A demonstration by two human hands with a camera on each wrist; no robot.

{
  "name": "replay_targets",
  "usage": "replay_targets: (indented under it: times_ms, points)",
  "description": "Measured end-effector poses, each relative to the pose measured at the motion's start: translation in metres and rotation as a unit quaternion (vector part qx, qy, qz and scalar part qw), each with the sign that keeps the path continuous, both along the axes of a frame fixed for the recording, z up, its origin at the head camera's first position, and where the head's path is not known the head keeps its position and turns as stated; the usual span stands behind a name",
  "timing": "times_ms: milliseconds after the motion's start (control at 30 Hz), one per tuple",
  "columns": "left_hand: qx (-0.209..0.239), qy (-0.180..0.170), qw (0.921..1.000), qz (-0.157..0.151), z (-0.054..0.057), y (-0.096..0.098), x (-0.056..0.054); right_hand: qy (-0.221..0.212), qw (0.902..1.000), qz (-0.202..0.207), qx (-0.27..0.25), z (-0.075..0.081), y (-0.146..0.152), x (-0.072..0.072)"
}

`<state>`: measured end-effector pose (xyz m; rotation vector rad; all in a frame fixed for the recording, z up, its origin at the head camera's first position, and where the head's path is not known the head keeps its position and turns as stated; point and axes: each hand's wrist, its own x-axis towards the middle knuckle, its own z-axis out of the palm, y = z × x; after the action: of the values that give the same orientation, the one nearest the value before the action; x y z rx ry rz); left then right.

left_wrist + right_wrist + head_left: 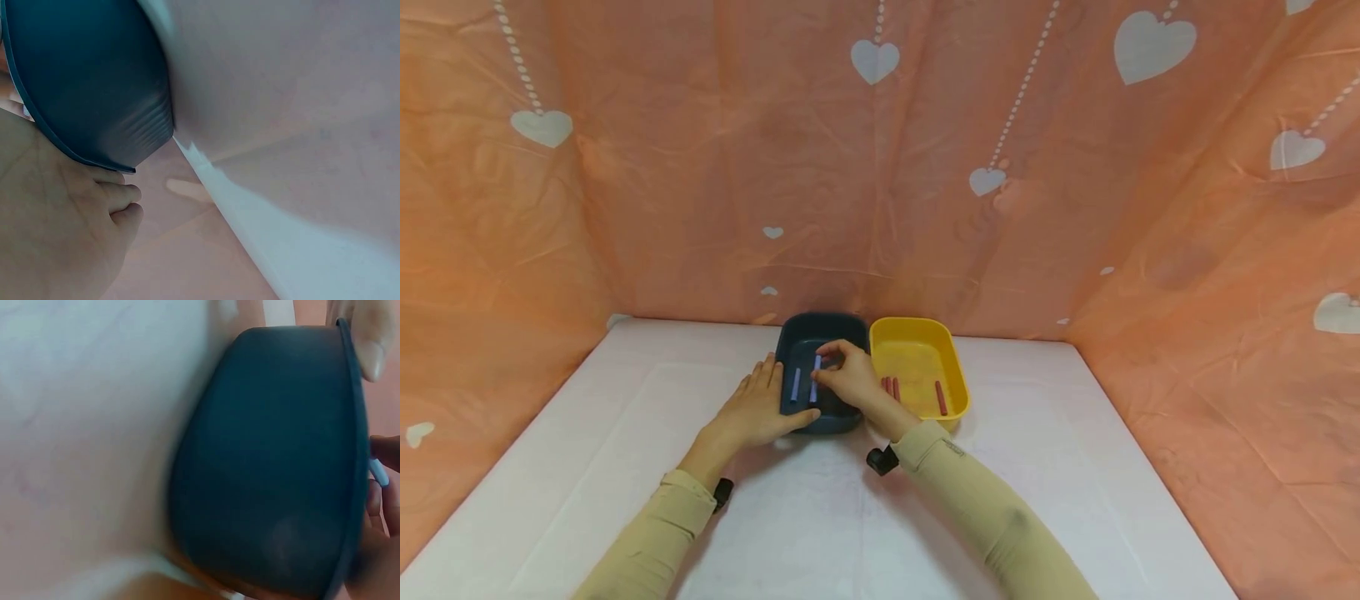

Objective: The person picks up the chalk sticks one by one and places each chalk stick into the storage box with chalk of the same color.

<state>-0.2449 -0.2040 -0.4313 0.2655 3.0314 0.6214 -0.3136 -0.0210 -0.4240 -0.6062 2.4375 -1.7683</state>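
Note:
My right hand (852, 381) reaches over the near right side of a dark blue plastic tray (827, 429) and pinches a slim purple chalk stick (817, 362) between thumb and fingertips. The pale end of that stick (379, 472) shows past the rim in the right wrist view. To its left, another purple chalk stick (795, 384) lies in the tray. My left hand (754, 410) rests along the tray's left rim, fingers stretched out and thumb over the near rim. Its palm and fingers (119, 197) lie against the rim in the left wrist view.
A yellow plastic tray (961, 383) stands against the blue one's right side. Several red chalk sticks (941, 398) lie inside it, partly behind the right forearm. Both trays are at the back of the white table (1030, 450), before an orange curtain (820, 183) with white hearts.

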Motion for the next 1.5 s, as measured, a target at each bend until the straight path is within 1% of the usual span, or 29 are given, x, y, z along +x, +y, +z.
replay_targets:
  times_ms: [133,333,533,667,733,800,933,1100,1200,1367,1500]
  points:
    - [0.000,-0.001,1.0000,0.000,0.001,0.001,0.000,-0.026,0.9996,0.004,-0.007,-0.004,-0.007,-0.007]
    - [-0.002,-0.004,1.0000,-0.002,0.001,0.000,0.001,-0.050,0.9987,-0.008,0.000,-0.010,-0.017,-0.018]
    - [-0.005,-0.002,1.0000,-0.002,0.000,-0.001,0.000,-0.067,0.9976,-0.003,0.019,-0.015,-0.020,-0.027]
    - [-0.004,-0.005,1.0000,-0.004,0.000,-0.002,0.000,-0.070,0.9966,-0.003,0.043,-0.018,-0.022,-0.032]
    - [-0.003,-0.007,1.0000,-0.004,0.001,-0.002,0.000,-0.056,0.9962,-0.004,0.066,-0.020,-0.023,-0.035]
    - [-0.003,-0.009,0.9999,-0.004,0.001,-0.002,0.001,-0.029,0.9943,-0.007,0.103,-0.021,-0.023,-0.036]
    - [-0.006,-0.013,0.9999,-0.004,0.002,-0.001,0.001,0.023,0.9851,-0.014,0.170,-0.021,-0.024,-0.037]
    - [-0.004,-0.012,0.9999,-0.007,0.002,0.000,0.002,0.048,0.9755,-0.018,0.214,-0.024,-0.025,-0.041]
    - [-0.005,-0.010,0.9999,-0.004,0.000,-0.001,0.001,0.048,0.9724,-0.020,0.228,-0.025,-0.026,-0.043]
    - [-0.004,-0.004,1.0000,0.000,-0.002,-0.002,0.000,0.026,0.9688,-0.026,0.245,-0.026,-0.028,-0.045]
    - [-0.004,-0.001,1.0000,0.000,-0.002,-0.003,0.001,0.020,0.9644,-0.027,0.262,-0.027,-0.030,-0.046]
